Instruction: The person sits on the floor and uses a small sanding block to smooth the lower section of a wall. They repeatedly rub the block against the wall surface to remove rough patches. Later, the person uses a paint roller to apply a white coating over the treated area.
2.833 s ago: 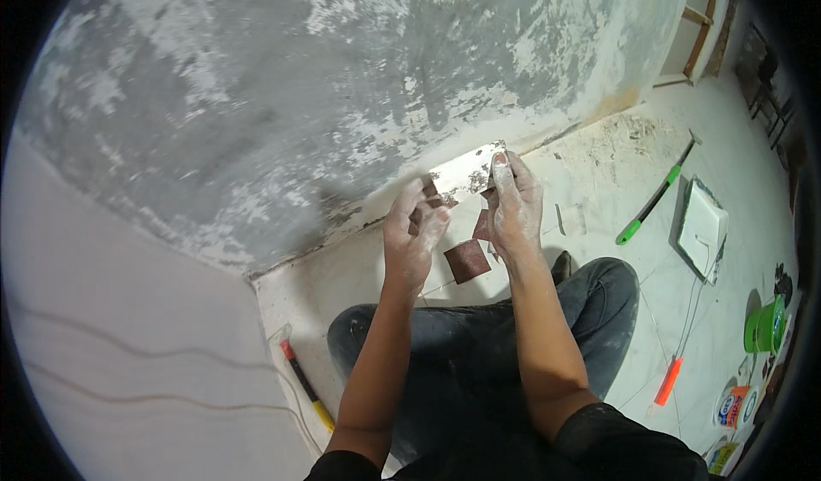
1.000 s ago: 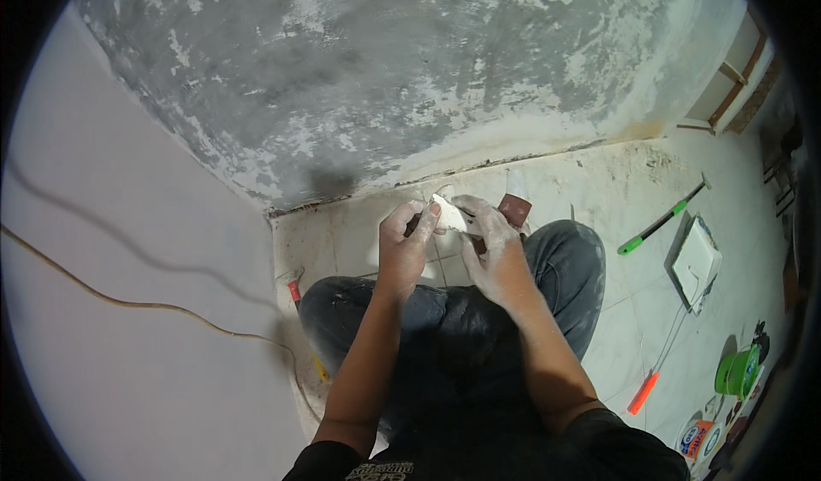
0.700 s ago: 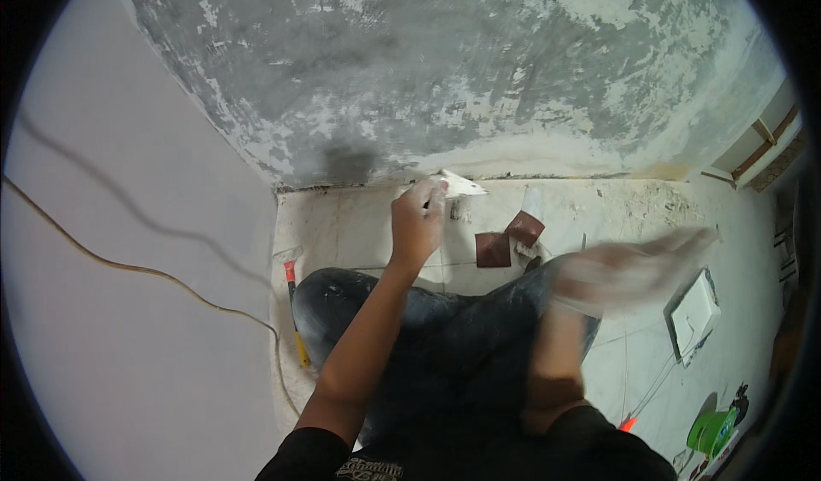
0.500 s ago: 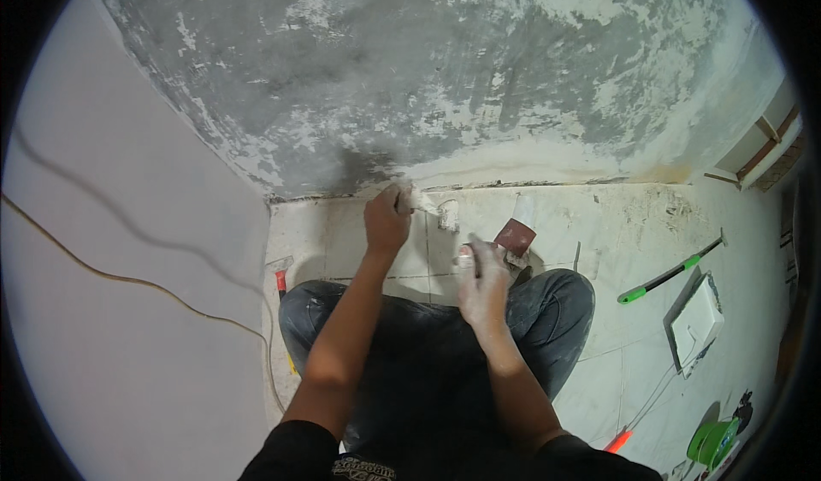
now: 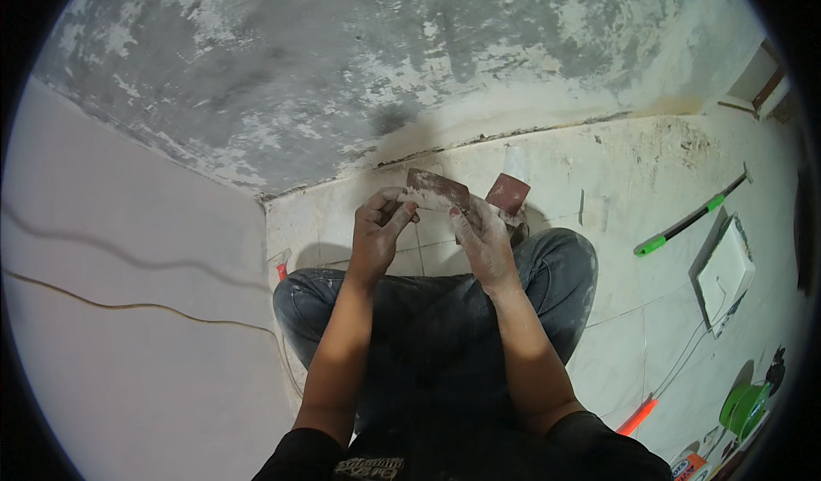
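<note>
My left hand point(image 5: 380, 229) pinches the left end of a reddish-brown sandpaper piece point(image 5: 438, 187), whose lower part is caked with white dust. My right hand point(image 5: 483, 241) grips its right end, so the piece sits between both hands above the tiles. Both hands are coated in white powder. Another reddish-brown sandpaper square point(image 5: 508, 191) lies on the floor just past my right hand, partly over something pale and crumpled. My crossed legs point(image 5: 556, 284) are below.
Ahead is a patchy grey wall point(image 5: 410, 53); at left a white wall with a cord point(image 5: 120, 305). At right lie a green-handled long tool point(image 5: 684, 224), white tray point(image 5: 725, 267), orange handle point(image 5: 637, 417) and green bucket point(image 5: 742, 408). A red-handled scraper point(image 5: 282, 271) is by my left knee.
My left hand has come down from near the wall. My right hand, earlier swung off rightward, is back at the piece, which now shows its brown face instead of mostly white.
</note>
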A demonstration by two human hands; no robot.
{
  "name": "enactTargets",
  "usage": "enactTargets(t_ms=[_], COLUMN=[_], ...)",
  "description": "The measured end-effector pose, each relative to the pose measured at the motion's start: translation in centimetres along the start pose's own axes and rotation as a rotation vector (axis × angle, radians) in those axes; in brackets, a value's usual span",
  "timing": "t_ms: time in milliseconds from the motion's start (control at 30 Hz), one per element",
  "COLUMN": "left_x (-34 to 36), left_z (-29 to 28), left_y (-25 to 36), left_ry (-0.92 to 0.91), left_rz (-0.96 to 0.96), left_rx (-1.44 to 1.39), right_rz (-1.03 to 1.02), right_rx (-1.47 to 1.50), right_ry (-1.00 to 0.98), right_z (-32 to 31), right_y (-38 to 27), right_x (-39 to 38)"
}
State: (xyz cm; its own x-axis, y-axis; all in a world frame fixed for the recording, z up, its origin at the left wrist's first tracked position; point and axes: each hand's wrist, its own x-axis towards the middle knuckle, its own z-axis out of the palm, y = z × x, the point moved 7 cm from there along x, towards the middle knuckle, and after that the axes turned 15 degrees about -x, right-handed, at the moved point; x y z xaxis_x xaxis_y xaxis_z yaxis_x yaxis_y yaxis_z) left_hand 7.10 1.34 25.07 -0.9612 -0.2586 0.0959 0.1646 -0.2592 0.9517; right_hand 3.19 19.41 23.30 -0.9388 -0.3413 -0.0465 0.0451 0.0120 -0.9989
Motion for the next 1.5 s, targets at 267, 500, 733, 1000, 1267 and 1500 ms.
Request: enactTargets(t_ms=[267, 500, 733, 1000, 1267, 1500], left_x=[-0.3, 0.0, 5.3, 11.4, 11.7, 9.9], left_z=[1.5, 0.0, -5.9, -20.5, -23.1, -21.9], left_y=[1.2, -1.1, -3.8, -10.5, -10.2, -10.0], left_ry=[-0.154, 0.015, -0.280, 0.044, 0.190, 0.291], left_rz=[0.138, -0.465, -0.256, -0.121, -0.221, -0.409], left_rx=[0.277, -0.149, 0.002, 0.149, -0.130, -0.313], right_rz=[-0.139, -0.164, 0.330, 0.269, -0.143, 0.384], right_rx=[0.254, -0.216, 0.222, -0.399, -0.089, -1.197], right_ry=[0.102, 0.273, -0.116, 1.050, 1.133, 1.082], right_z=[-0.9, 1.5, 6.3, -8.3, 11.9, -6.2], right_y=[-1.1, -0.5, 4.0, 12.9, 17.4, 11.7], right_x=[-0.5, -0.4, 2.8, 23.5, 28.9, 34.3])
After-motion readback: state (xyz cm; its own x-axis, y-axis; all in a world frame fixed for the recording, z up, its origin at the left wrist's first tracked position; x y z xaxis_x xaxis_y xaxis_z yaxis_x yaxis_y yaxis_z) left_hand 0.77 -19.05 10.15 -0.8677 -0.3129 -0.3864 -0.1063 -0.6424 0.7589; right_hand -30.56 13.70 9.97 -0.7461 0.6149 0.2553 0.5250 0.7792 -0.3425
